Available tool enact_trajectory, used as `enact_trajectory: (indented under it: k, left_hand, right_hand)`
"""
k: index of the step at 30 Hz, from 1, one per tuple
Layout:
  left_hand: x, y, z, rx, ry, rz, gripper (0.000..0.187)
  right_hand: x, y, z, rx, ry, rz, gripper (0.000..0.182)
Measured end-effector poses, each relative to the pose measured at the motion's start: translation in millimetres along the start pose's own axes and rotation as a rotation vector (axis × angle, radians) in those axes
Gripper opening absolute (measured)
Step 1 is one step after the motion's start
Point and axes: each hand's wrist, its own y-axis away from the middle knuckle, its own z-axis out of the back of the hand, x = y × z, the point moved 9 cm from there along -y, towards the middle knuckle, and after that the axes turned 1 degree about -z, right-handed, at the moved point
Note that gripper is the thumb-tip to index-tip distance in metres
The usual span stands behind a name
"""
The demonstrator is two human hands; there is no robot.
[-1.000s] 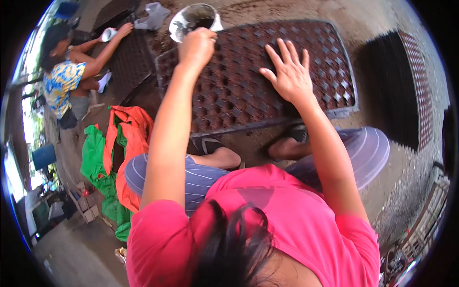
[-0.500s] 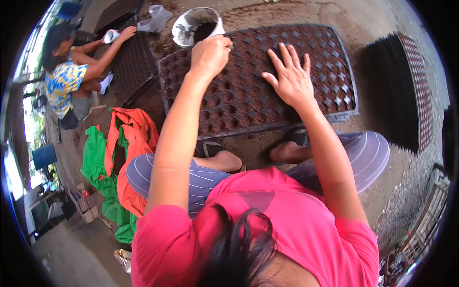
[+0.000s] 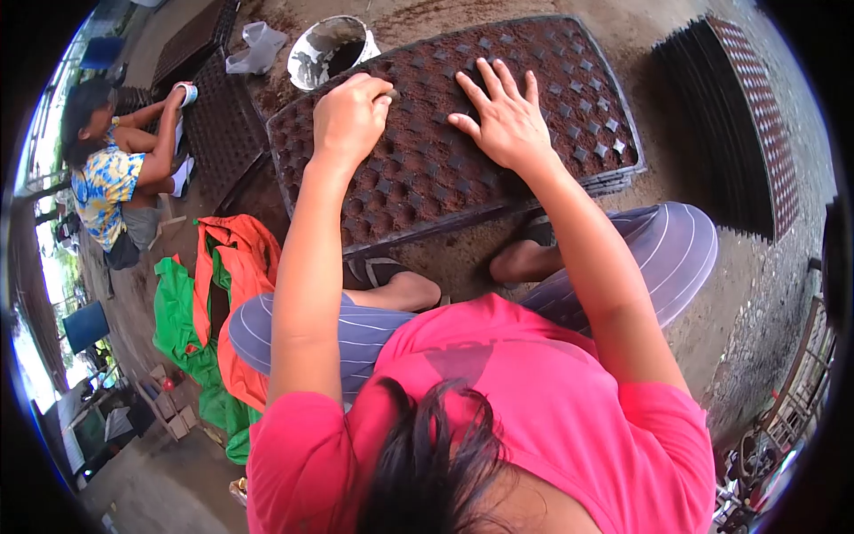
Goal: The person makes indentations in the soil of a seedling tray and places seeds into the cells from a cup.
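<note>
A black seedling tray with dark soil in its cells lies before me, stacked on more trays. My left hand is closed above its left part, fingers bent together. A small dark tip shows by the fingertips, too small to name. My right hand lies palm down with fingers spread over the middle of the tray soil. Just beyond my left hand stands a white bucket with dark contents, its wall smeared.
A tall stack of black trays stands at the right. On the left, another person sits by more trays, holding a white container. A plastic bag lies near the bucket. Green and orange cloth is heaped beside my left knee.
The view has shifted, so the tray and bucket sit further up and left. My left hand stays closed and my right hand stays spread. The other person has drawn the white container and hands closer.
</note>
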Motion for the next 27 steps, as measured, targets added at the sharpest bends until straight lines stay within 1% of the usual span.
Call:
enact_trajectory:
  k: [2,4,6,8,10,11,14,16,18,19,23,24,26,27]
  left_hand:
    - [-3.3,15.9,-21.0,0.089,-0.028,-0.049,0.013]
    - [-8.1,19.3,-9.5,0.088,-0.024,-0.041,0.013]
    - [-16.4,25.3,12.0,-0.011,0.041,-0.045,0.012]
    - [-22.8,33.9,14.7,-0.023,0.041,-0.057,0.012]
    - [-32.7,48.5,-9.2,0.089,0.017,-0.147,0.011]
    - [-33.5,50.8,-10.7,0.022,0.029,-0.167,0.011]
    - [-44.8,53.8,13.0,-0.011,0.059,-0.123,0.011]
    - [-50.6,62.1,14.7,0.005,0.096,-0.1,0.012]
    - [-57.1,77.6,-5.5,0.135,0.039,-0.151,0.014]
    - [-58.9,79.8,-3.7,0.076,0.067,-0.155,0.014]
    - [-70.8,92.2,21.5,-0.012,0.154,-0.134,0.01]
    - [-71.3,96.0,16.0,-0.018,0.157,-0.139,0.01]
    - [-74.7,111.0,-5.3,0.055,0.113,-0.203,0.01]
    - [-78.4,110.2,1.2,0.026,0.116,-0.201,0.009]
  right_hand:
    - [0.6,0.5,-0.5,-0.009,0.02,0.008,0.072]
    - [0.0,-0.8,-2.0,-0.021,0.006,0.008,0.075]
    - [0.0,0.7,-3.4,-0.03,0.006,0.012,0.075]
    - [-0.3,0.7,-3.4,-0.035,0.003,0.01,0.075]
    - [0.3,1.9,-3.7,-0.04,-0.003,0.014,0.075]
    - [0.8,2.2,-3.7,-0.037,-0.005,0.018,0.075]
    - [0.7,2.6,-2.0,-0.026,0.009,0.009,0.074]
    - [-1.3,2.2,-4.3,-0.017,0.027,0.002,0.073]
    - [0.2,2.7,-4.6,-0.026,0.035,0.01,0.073]
    - [0.0,3.5,-4.3,-0.022,0.031,0.008,0.073]
    - [-0.5,3.6,-8.2,-0.028,0.017,0.012,0.076]
    - [-2.4,3.8,-6.9,-0.033,0.024,0.011,0.076]
    - [-0.7,4.1,-9.3,0.0,0.013,0.006,0.075]
    - [-1.7,3.5,-11.1,0.008,-0.01,0.011,0.076]
